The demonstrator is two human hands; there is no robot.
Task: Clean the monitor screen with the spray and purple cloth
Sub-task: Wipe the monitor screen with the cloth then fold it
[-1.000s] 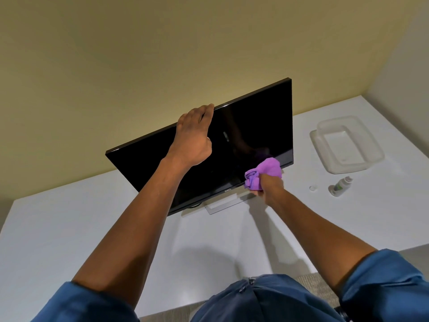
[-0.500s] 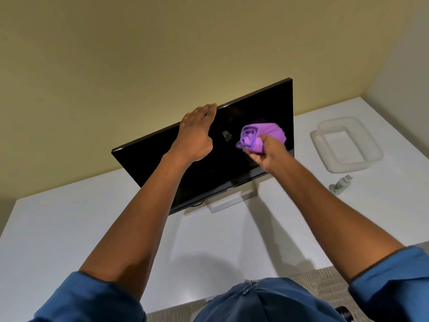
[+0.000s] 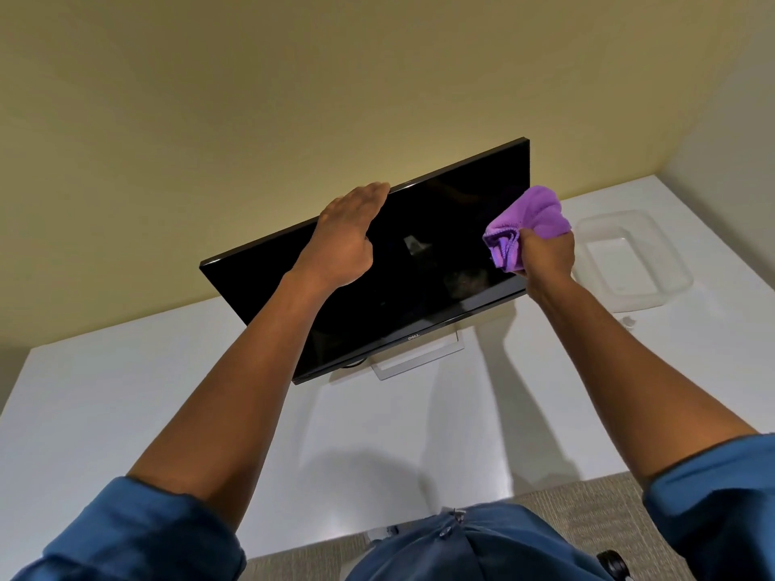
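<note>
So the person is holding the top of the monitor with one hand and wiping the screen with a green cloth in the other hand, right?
Almost. The cloth is purple, not green; the head view shows it bunched in the right hand at the right side of the monitor screen. The rest holds: the left hand rests on the monitor's top edge.

Office, monitor [image 3: 419,262], white desk [image 3: 167,392]

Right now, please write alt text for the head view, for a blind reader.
A right hand presses a bunched purple cloth against the right edge of a black flat monitor, while the left hand rests on its top edge; a clear plastic tray sits nearby.
</note>
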